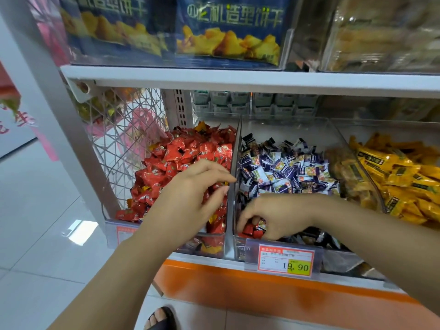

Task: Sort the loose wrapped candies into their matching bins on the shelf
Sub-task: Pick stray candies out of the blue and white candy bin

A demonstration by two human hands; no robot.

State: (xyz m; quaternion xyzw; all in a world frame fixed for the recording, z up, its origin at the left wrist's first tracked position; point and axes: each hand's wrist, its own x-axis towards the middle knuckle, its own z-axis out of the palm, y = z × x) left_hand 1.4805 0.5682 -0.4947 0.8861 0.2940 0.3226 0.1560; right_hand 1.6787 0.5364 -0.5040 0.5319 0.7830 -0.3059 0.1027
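Pinching the red candies should take little force. They look small and light, in slick, crinkly foil that will slide wrapper on wrapper. I'd take each by its crimped edge or scoop a few from beneath, rather than squeeze the middle.

Your right hand is low at the front of the middle bin. Its fingers are curled round a few reds that sit among the purple candies, where they don't belong.

Your left hand hovers over the red bin. Its fingers are loosely stretched and hold nothing I can see, with the tips close to the divider. I cannot tell whether they touch it.

Much is hidden — your right palm covers the fingertips and how many reds you hold. More strays may lie under the purple heap, though none show. The price tag masks part of the front wall, and glare on the clear plastic blurs what lies behind it. The yellow packs are cut off at the frame's edge, so that bin can't be checked.
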